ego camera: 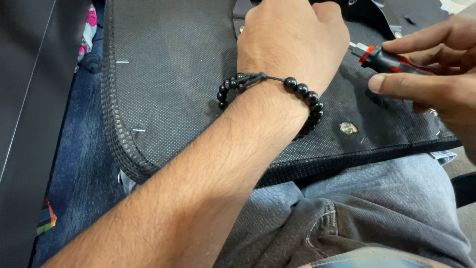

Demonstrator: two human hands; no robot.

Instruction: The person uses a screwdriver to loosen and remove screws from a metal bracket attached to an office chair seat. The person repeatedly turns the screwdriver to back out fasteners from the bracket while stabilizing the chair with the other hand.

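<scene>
left hand [292, 39]: forearm reaches up from lower left, wrist bent, fist curled knuckles-up | right hand [436, 74]: enters from right edge, thumb and fingers [431, 42] pinched closed

No packages, labels, signs or screens show anywhere in this view.

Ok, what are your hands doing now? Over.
Left hand pressing on the black fabric-covered panel on the lap. Right hand in a grip on the red-and-black-handled tool. Silver fastener near the panel edge, untouched. Nothing blocking.
</scene>
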